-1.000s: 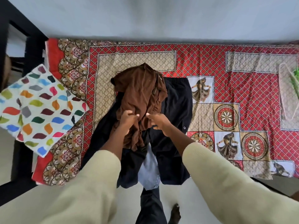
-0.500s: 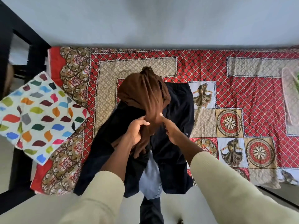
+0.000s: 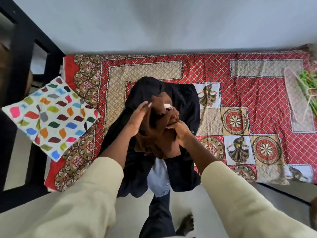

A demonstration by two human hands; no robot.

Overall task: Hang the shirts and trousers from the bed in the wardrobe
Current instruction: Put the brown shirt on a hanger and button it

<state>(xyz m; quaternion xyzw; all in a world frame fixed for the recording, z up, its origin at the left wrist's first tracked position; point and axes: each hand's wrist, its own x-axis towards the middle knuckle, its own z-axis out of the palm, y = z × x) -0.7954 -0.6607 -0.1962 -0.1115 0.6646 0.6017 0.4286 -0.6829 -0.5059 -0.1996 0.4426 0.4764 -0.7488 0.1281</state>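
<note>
Head view looks down over two cream sleeves at a bed (image 3: pixel 214 69) covered with a red and beige patterned bedspread. A brown garment (image 3: pixel 159 133) is bunched up between both hands, lifted a little above the dark clothes that lie spread on the bedspread. Whether it is a shirt or trousers cannot be told from its crumpled shape; a small white label shows near its top fold.

The left hand (image 3: pixel 137 119) lies against the left side of the brown bundle with its fingers straight and together, the palm turned toward the cloth, pressing rather than grasping. The right hand (image 3: pixel 180 131) has its fingers curled into the cloth at the bundle's right side and grips a fold of it.

Under the bundle a black garment (image 3: pixel 187 100) lies flat across the bed, its lower part hanging over the near edge. A pale blue garment (image 3: pixel 158 177) shows beneath it at that edge, also hanging down.

At the head of the bed, on the left, a white pillow (image 3: pixel 49 117) with coloured leaf shapes rests partly off the mattress beside a black bed frame (image 3: pixel 25 48). Far to the right, pink and green clothes hangers (image 3: pixel 301 93) lie together on the bedspread, well apart from the clothes.
</note>
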